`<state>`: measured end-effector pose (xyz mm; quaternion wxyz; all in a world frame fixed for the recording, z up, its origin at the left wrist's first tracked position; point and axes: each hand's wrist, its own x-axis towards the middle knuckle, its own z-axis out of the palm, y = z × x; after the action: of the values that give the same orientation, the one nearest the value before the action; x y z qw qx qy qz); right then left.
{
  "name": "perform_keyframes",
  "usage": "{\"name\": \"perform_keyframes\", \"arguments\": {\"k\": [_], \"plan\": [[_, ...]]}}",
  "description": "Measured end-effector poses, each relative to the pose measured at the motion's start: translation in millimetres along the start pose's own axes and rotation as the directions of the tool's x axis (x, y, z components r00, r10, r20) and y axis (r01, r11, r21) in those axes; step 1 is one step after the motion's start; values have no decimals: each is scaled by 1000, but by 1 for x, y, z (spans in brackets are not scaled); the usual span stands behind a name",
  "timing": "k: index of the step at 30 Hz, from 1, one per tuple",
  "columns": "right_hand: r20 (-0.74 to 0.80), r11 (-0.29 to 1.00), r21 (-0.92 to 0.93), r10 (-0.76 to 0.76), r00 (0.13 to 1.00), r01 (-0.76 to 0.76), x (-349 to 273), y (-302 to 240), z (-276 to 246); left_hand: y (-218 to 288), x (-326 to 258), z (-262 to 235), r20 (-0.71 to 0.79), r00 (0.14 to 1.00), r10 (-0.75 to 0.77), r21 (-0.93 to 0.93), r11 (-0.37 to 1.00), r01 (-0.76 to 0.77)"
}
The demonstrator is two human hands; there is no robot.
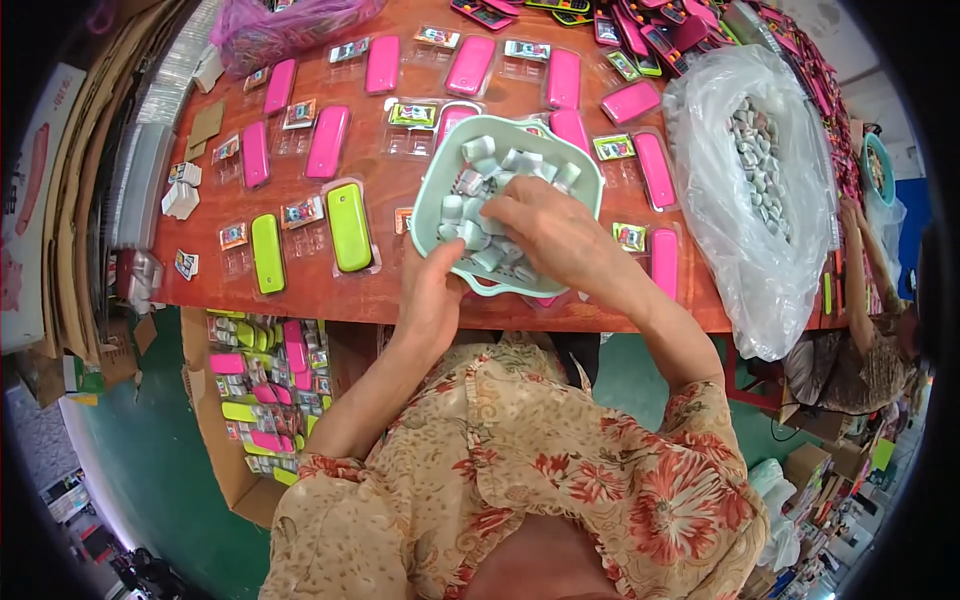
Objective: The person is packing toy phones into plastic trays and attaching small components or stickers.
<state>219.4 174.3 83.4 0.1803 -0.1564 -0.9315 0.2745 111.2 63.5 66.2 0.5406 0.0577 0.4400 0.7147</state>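
Note:
A pale green plastic basket [590,170] is tilted at the table's near edge, holding many small whitish wrapped pieces [480,150]. My left hand [433,295] grips its near left rim, with the thumb over the edge and the other fingers mostly hidden outside. Inside the basket, my right hand [550,232] has its fingers bent and drawn together among the pieces. What lies between those fingertips is hidden. Around the basket, clear plastic trays hold pink cases [328,142] or lime green cases [349,227], several with a small colourful packet alongside.
A clear bag [700,240] of similar small pieces stands on the right. Pink and black items [690,30] are heaped at the far right, near a purple bag [290,35] at far left. Below the table sits a carton [250,495] of filled packs. Another person's arm [858,270] shows at right.

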Motion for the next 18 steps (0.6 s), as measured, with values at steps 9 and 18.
{"name": "perform_keyframes", "arguments": {"k": [9,18], "plan": [[20,987,-159,-19,1000,22,-5,-2,10,-4,-5,3,20,997,70,161,984,-72],[1,971,-238,-15,1000,15,11,-10,20,5,-4,-7,4,991,135,128,983,-134]]}}
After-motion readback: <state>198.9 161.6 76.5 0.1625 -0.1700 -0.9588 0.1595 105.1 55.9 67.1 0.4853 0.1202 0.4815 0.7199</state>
